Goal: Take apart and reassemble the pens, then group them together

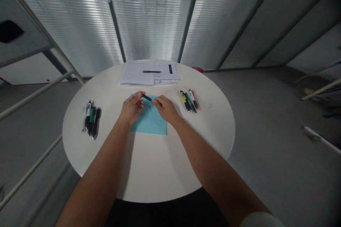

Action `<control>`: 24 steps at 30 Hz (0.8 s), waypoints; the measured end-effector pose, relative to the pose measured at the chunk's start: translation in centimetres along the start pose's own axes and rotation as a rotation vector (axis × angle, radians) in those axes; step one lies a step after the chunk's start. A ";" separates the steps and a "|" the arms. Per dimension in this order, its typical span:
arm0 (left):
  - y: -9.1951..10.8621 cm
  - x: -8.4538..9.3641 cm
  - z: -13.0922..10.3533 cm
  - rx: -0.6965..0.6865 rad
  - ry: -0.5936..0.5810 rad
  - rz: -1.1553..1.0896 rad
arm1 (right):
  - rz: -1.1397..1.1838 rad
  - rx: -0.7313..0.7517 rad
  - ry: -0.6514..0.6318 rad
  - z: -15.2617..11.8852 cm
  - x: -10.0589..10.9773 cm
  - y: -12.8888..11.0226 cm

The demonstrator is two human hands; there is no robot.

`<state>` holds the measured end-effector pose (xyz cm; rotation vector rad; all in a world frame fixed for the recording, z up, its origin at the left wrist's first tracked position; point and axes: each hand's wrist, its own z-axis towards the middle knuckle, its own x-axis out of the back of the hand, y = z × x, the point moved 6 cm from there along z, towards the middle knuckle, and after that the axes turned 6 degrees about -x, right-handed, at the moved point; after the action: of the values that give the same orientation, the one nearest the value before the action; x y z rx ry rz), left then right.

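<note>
- Lying in a loose bundle at the left of the round white bench (pixel 80 149): a left group of pens (pixel 91 118), well apart from the hands, seemingly sorted away from the rest.
- Curling around one end of a dark pen (pixel 148 98): left hand (pixel 131 108), fingers partly closed, thumb and fingertips pinching the barrel just above the blue sheet (pixel 150 120).
- Pinching the other end of the same pen: right hand (pixel 166 109), fingers bent in a light grip, so the pen is spanning between both hands, probably for pulling or twisting.
- Resting behind the hands at the far edge: a stack of papers (pixel 138 74) with a black pen (pixel 151 71) on top.
- Lying side by side at the right: a right group of pens (pixel 190 100), near the right hand but not touching it.
</note>
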<state>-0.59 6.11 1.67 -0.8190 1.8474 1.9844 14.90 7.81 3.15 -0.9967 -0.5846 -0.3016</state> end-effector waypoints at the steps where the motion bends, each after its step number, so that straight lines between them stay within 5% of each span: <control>1: 0.0 0.0 0.0 -0.003 0.003 -0.004 | 0.012 -0.019 0.002 0.0 0.0 0.2; 7: 0.3 0.0 0.0 -0.016 0.014 -0.002 | 0.039 -0.059 0.046 0.1 -0.2 0.9; 14: 0.3 0.0 -0.1 -0.025 0.016 -0.003 | 0.011 -0.099 -0.074 -0.2 -0.4 0.6; 24: 0.4 0.6 0.3 -0.071 0.013 -0.006 | 0.036 -0.070 0.023 0.0 0.1 0.5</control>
<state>-1.35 6.25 1.59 -0.8583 1.7884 2.0569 15.20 8.05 2.82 -1.0683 -0.5377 -0.3033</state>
